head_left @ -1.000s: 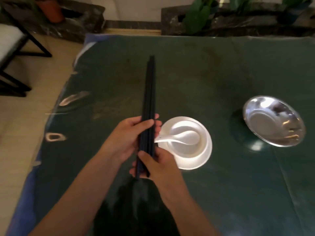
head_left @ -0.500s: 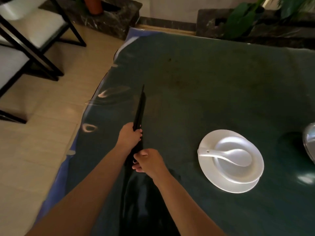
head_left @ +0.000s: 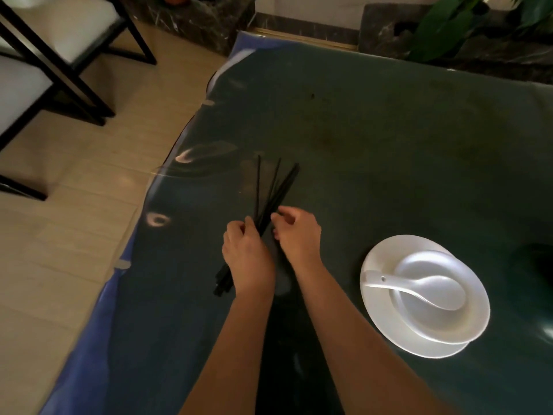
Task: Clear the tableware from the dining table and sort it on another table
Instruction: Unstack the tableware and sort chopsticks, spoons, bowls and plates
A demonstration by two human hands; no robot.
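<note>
**Chopsticks fan out on the green table**

Half a second ago the black chopsticks (head_left: pixel 270 194) were 1 tight bundle gripped by both hands; now they lie low on the dark green table (head_left: pixel 389 139) with their far tips splayed apart into a fan. Both hands have slid apart too, and the view has swung further right, so more of the white dishes shows.

Left hand (head_left: pixel 247 259) lies over the near part of the bundle, fingers curled round the sticks — their butt ends poke out below its wrist, toward the table's left edge. Right hand (head_left: pixel 297 235) sits just beside it on the right, fingers bent and its fingertips at the sticks; whether it actually pinches any of them cannot be told.

To the right, well apart from the hands, a white plate (head_left: pixel 386 322) carries a white bowl (head_left: pixel 434 322), offset toward the plate's right rim. 1 white spoon (head_left: pixel 419 287) rests in the bowl, its handle reaching left over the bowl's edge.

Beyond the table's left edge — tan floor tiles and black-framed chairs (head_left: pixel 54 55) with pale seats.
</note>
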